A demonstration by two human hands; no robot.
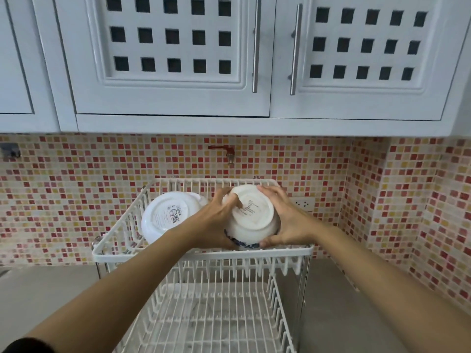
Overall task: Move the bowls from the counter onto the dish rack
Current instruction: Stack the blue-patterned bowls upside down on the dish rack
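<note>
A white bowl with a blue pattern near its rim (254, 215) is held upside down and tilted, its base toward me, over the upper tier of the white wire dish rack (201, 254). My left hand (216, 220) grips its left side and my right hand (285, 220) grips its right side. To the left, a plain white bowl (168, 215) with a sticker on its base leans on edge in the same upper tier. Whether the held bowl touches the wires is hidden by my hands.
The rack's lower tier (211, 314) has bare wires over a marbled tray. Grey counter (46, 294) lies on both sides. A mosaic tile wall with a small red tap (226, 150) stands behind, a wall socket (303, 203) to the right, and white cabinets (178, 59) hang overhead.
</note>
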